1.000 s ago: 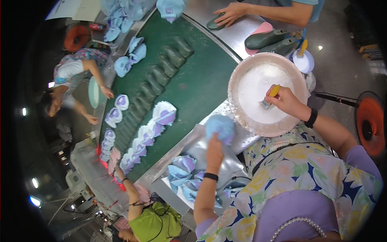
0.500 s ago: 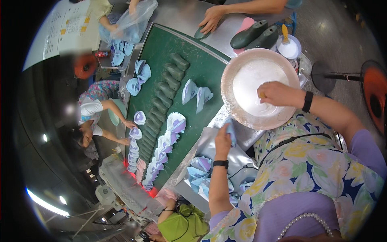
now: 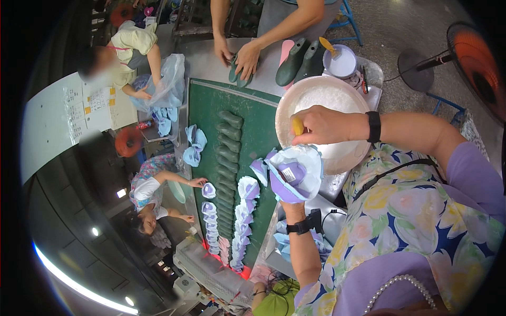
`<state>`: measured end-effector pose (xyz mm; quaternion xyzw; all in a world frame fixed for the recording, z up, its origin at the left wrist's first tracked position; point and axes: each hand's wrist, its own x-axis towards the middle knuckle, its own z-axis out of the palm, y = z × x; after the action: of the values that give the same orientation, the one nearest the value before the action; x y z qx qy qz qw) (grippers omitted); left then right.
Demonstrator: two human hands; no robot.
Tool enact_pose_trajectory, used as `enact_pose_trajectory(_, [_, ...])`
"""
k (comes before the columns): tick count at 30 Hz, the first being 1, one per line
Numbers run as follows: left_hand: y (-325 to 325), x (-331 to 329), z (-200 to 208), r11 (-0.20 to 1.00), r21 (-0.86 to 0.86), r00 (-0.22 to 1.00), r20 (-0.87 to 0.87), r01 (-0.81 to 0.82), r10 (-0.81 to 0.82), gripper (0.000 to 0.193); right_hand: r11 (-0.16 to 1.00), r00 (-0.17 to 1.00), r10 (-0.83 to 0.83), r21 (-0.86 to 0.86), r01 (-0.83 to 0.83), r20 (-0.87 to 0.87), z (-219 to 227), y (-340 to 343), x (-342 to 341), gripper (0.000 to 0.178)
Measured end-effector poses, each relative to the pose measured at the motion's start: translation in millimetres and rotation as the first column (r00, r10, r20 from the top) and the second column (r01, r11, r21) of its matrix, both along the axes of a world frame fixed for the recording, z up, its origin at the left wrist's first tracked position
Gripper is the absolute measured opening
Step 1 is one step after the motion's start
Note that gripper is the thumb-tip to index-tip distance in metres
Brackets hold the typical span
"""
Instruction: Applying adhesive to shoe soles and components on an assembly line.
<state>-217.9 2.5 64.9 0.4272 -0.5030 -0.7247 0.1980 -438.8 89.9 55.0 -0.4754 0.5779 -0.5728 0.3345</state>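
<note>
My left hand [image 3: 293, 209] holds up a shoe upper [image 3: 287, 184], purple and light blue with white paste around its turned-out edge. Most of its fingers are hidden behind the upper. Just above, my right hand [image 3: 328, 125] is closed around the yellow handle of a brush [image 3: 298, 125]. The bristles cannot be seen. Behind my right hand and the upper is a pink basin [image 3: 363, 95] of white paste. Another light blue and purple upper [image 3: 259, 169] lies on the green belt beside the held one. More blue uppers [image 3: 282, 242] are heaped by my left forearm.
Dark green shoe lasts [image 3: 228, 142] line the green conveyor belt [image 3: 203, 105], between rows of uppers [image 3: 242, 221]. A co-worker's hands [image 3: 246, 59] hold lasts at the far end. A white tub [image 3: 340, 62] with another brush stands behind the basin. Other people work around the belt.
My left hand has raised a paste-edged upper beside the basin. My right hand has come out of the basin's middle, leftward, with the brush. The view has shifted; the far co-worker now has both hands on lasts.
</note>
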Motion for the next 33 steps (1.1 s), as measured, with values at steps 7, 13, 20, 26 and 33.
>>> enact_pose_trajectory(7, [10.7, 1.4, -35.1, 0.894, -0.405, 0.981, -0.092, -0.194, 0.172, 0.049, 0.937, 0.977, -0.214, 0.287, 0.2, 0.017, -17.6, 17.2, 21.2, 0.04])
enact_pose_trajectory(13, [-2.0, 15.9, -47.2, 0.764, -0.507, 0.917, -0.24, -0.399, 0.32, 0.044, 0.915, 0.878, -0.228, 0.401, 0.045, 0.421, -23.1, 23.0, 46.0, 0.042])
enact_pose_trajectory(20, [-32.1, 62.5, -60.4, 0.961, -0.258, 0.982, 0.131, -0.102, 0.14, 0.039, 0.998, 0.977, -0.044, 0.062, 0.032, 0.209, -10.6, 33.4, 21.2, 0.024])
enact_pose_trajectory(26, [-2.4, 76.3, -98.4, 0.536, 0.839, 0.988, -0.147, 0.094, 0.056, 0.041, 0.923, 0.992, 0.121, -0.371, -0.105, 0.022, -18.1, 31.9, 29.7, 0.015])
enact_pose_trajectory(33, [37.1, 37.2, -69.0, 0.196, 0.96, 0.947, 0.136, -0.198, 0.29, 0.037, 0.777, 0.932, 0.247, -0.52, -0.355, -0.266, -15.5, 16.2, 44.5, 0.013])
